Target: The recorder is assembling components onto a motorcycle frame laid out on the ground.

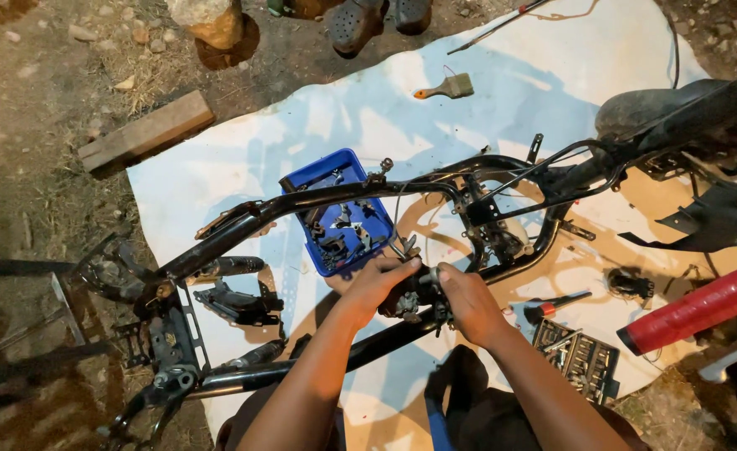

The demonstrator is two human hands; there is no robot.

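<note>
Both my hands meet at the middle of a bare black motorcycle frame (335, 197) lying over a white sheet (535, 83). My left hand (377, 286) and my right hand (467, 301) are closed around a small dark metal part (414, 294) with a cable on it, held just above the frame's lower tube. A thin cable runs up from the part toward the upper tube. What the fingers pinch exactly is hidden.
A blue tray (302, 179) with small parts sits under the upper tube. A socket set (581, 361), a red-handled screwdriver (552, 306), a paintbrush (448, 87), a red padded tube (698, 307), a wooden plank (147, 129) and another person's grey shoes (356, 21) lie around.
</note>
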